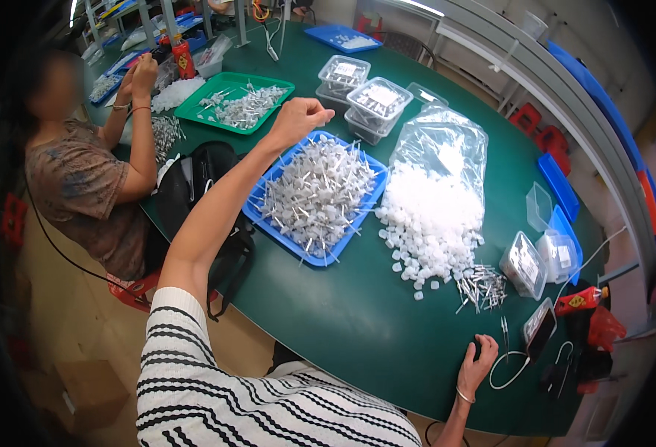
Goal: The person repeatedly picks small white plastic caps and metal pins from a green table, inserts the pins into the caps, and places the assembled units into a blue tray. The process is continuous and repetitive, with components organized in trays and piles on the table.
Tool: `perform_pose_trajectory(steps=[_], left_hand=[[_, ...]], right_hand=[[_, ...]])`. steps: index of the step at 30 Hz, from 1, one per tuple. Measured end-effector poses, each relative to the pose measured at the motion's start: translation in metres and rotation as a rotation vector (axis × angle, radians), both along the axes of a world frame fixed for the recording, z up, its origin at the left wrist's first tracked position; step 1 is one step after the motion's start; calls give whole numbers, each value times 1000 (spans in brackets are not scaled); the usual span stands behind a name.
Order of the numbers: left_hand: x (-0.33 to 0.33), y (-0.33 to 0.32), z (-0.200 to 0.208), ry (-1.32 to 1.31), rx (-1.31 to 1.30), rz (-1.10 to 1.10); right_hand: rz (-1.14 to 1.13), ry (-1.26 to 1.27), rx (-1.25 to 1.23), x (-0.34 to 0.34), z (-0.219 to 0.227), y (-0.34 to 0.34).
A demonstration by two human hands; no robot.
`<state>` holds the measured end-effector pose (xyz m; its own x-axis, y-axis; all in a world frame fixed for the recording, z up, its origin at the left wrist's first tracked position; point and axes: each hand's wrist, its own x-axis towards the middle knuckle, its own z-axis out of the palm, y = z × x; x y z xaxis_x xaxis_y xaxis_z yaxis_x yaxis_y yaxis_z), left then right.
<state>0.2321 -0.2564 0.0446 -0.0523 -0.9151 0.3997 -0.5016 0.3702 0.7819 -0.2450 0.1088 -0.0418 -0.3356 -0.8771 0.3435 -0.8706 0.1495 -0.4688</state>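
Observation:
My left hand (302,121) hangs over the far edge of a blue tray (314,259), its fingers curled together. Whatever it may hold is hidden. That tray is heaped with small metal-shafted pieces with whitish plastic heads (317,190). My right hand (479,359) rests near the table's front edge, fingers loosely bent and apart, with nothing seen in them. Just beyond it lie a couple of thin metal pins (504,331). Farther off are a pile of loose metal shafts (481,287) and a heap of white plastic caps (428,223) spilling from a clear bag (447,141).
Lidded clear boxes (378,98) stand behind the blue tray. At right are another clear box (524,266), a phone (541,328) with a white cable, and a red bottle (581,300). A co-worker (82,179) sits at left by a green tray (186,112); a black backpack (207,167) lies between us.

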Motion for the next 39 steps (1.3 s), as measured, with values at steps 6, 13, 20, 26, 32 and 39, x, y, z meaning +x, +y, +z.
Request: perform_pose_trajectory(steps=[6,13,20,26,32,39], left_hand=[[24,-20,-50,-10,364,-213],[13,-31,-27,-45,496,-328],[30,-31,-4,-201,328,-113],[-52,49,29,-52,41,-365],[-155,191,-21,-20,38,-607],[-215,249,-72,55,137,-608]], right_hand=[[0,-103,-1,-3,-2,0],[8,-87,-37,-6,-2,3],[-73,-136,-169,-16,-7,-21],[17,50,-427,-11,-6,-56],[178,266,-384,8,-5,-80],[320,301,-281,12,-5,-82]])
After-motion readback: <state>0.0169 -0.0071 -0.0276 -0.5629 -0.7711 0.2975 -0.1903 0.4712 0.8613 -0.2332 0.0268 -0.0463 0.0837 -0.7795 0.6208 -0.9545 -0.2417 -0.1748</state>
